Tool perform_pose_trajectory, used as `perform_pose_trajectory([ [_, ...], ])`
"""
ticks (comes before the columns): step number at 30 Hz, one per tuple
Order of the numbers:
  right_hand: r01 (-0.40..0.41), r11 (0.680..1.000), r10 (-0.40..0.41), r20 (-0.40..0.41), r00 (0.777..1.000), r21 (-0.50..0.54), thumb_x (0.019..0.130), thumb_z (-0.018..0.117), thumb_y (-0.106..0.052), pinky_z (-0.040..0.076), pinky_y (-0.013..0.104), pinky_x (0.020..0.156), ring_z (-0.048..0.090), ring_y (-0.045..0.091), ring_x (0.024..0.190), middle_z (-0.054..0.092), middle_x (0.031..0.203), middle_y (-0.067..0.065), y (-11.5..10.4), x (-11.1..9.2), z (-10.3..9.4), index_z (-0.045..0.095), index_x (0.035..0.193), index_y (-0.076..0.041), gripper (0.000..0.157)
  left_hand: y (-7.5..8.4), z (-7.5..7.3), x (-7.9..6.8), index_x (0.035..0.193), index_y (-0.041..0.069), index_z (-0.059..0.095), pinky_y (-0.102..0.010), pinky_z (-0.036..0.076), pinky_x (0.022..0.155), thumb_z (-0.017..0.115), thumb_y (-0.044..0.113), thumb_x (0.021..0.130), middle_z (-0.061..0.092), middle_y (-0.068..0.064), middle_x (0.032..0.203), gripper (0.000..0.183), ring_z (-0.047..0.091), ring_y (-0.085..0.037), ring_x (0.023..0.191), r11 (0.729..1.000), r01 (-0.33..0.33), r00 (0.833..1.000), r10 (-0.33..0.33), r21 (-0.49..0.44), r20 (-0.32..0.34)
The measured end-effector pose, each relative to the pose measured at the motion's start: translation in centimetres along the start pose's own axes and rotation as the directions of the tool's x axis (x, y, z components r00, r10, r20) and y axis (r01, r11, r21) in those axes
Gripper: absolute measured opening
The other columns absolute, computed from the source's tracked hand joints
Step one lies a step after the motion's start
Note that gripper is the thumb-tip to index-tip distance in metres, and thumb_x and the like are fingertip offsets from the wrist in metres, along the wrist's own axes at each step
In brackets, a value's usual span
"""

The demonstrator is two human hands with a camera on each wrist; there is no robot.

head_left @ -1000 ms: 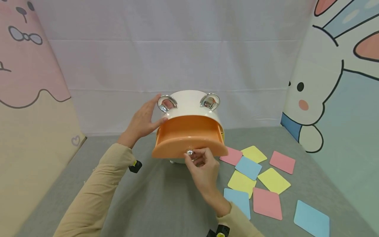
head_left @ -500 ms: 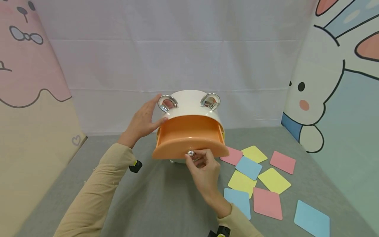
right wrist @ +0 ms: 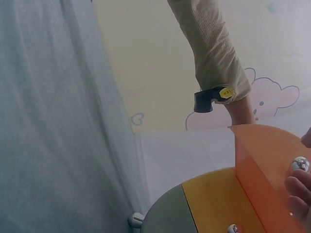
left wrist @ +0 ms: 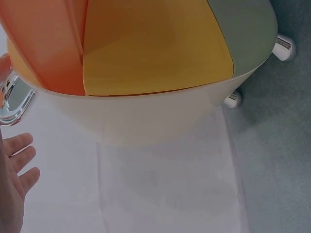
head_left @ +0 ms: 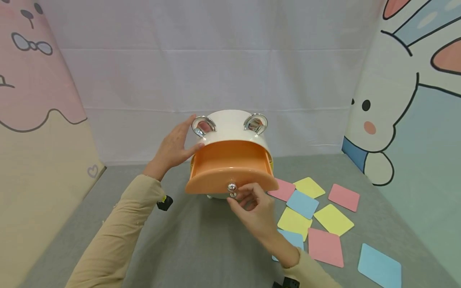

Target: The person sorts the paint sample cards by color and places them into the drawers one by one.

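Note:
A white, rounded mini drawer cabinet (head_left: 230, 124) with two silver ears stands on the table. Its top orange drawer (head_left: 216, 182) is pulled out, and no contents show inside. My left hand (head_left: 173, 146) rests against the cabinet's left side, thumb by the drawer opening, fingers extended beside the ear. At the drawer front, my right hand (head_left: 257, 210) has thumb and forefinger spread just off the round silver knob (head_left: 232, 187). The right wrist view shows those fingers (right wrist: 299, 187) apart around the knob. Below, a yellow drawer (left wrist: 155, 48) and a green drawer (left wrist: 248, 34) are closed.
Several pink, yellow and blue cards, such as this pink card (head_left: 325, 247), lie scattered on the grey tabletop (head_left: 187, 248) to the right, some overlapping. A white cloth (head_left: 230, 76) hangs behind; cartoon-printed panels (head_left: 414, 132) flank both sides.
My right hand has let go of the knob and shifted slightly right and down. The orange drawer stays pulled out, and my left hand keeps its place.

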State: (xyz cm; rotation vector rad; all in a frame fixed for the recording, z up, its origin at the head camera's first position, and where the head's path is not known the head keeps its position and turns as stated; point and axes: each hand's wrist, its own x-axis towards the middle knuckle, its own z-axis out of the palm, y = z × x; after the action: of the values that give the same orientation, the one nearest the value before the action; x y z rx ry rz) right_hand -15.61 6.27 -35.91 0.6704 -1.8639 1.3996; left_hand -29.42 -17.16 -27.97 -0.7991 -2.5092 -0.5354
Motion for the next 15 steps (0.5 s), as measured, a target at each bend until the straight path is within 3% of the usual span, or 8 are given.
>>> perform_pose_trajectory([
  [4, 0.001, 0.998, 0.008, 0.143, 0.99, -0.061, 0.067, 0.077, -0.008, 0.047, 0.021, 0.048, 0.059, 0.009, 0.057, 0.063, 0.072, 0.002, 0.2, -0.5, -2.3, 0.058, 0.088, -0.007, 0.028, -0.1, 0.1, 0.0, 0.146, 0.012, 0.015, -0.053, 0.03, 0.1, 0.061, 0.037, 0.084, 0.031, -0.014, 0.144, 0.081, 0.032, -0.036, 0.128, 1.0, 0.003, 1.0, -0.003, -0.003, 0.003],
  [10, 0.048, 0.98, 0.007, 0.278, 0.96, -0.191, 0.063, 0.079, -0.009, 0.047, 0.018, 0.051, 0.056, 0.005, 0.06, 0.061, 0.073, -0.007, 1.3, -1.5, -6.9, 0.06, 0.09, -0.012, 0.033, 0.0, 0.1, 0.0, 0.146, 0.012, 0.015, -0.052, 0.029, 0.101, 0.061, 0.037, 0.085, 0.03, -0.014, 0.145, 0.081, 0.031, -0.035, 0.129, 1.0, 0.004, 1.0, -0.004, -0.008, 0.009],
  [13, -0.013, 0.957, 0.115, 0.338, 0.934, -0.291, 0.064, 0.08, -0.012, 0.048, 0.02, 0.053, 0.055, 0.001, 0.063, 0.06, 0.074, -0.012, 2.2, -2.3, -9.5, 0.06, 0.092, -0.016, 0.034, 0.0, 0.1, 0.0, 0.146, 0.013, 0.015, -0.052, 0.028, 0.102, 0.061, 0.037, 0.084, 0.03, -0.013, 0.145, 0.081, 0.031, -0.035, 0.129, 1.0, 0.009, 1.0, -0.008, -0.012, 0.01],
  [15, -0.073, 0.925, 0.22, 0.367, 0.904, -0.373, 0.066, 0.079, -0.017, 0.048, 0.021, 0.055, 0.054, 0.0, 0.065, 0.058, 0.076, -0.014, 2.9, -2.7, -11.3, 0.061, 0.093, -0.017, 0.033, 0.0, 0.1, 0.0, 0.147, 0.013, 0.014, -0.052, 0.028, 0.102, 0.061, 0.037, 0.084, 0.03, -0.013, 0.145, 0.081, 0.03, -0.035, 0.129, 1.0, 0.01, 1.0, -0.01, -0.015, 0.012],
])
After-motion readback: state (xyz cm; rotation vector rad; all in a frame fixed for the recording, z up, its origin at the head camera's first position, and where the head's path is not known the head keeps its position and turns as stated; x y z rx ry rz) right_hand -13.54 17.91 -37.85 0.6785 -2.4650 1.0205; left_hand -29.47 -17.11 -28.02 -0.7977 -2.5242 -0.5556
